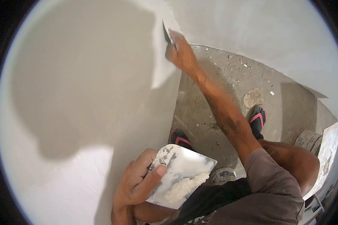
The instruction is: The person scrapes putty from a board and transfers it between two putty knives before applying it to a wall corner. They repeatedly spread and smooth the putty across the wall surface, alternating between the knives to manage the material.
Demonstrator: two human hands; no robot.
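Observation:
My right hand [182, 52] is closed around a putty knife [166, 34], its thin dark blade edge-on against the white wall [139, 105] near the corner. The right arm reaches far forward and looks slightly blurred. Low in front of my body, my left hand [137, 180] grips a flat plastering plate [165, 165] with the thumb on top and the fingers hidden underneath. A lump of whitish putty [186, 187] lies along the plate's near right side, and thinner smears cover much of the rest.
A second pale wall [259, 26] meets the first at the corner. Specks of debris lie on the rough concrete floor [218, 71]. Buckets [307, 140] stand at the right and below the plate, beside a stained board [328, 157]. My feet wear flip-flops [257, 118].

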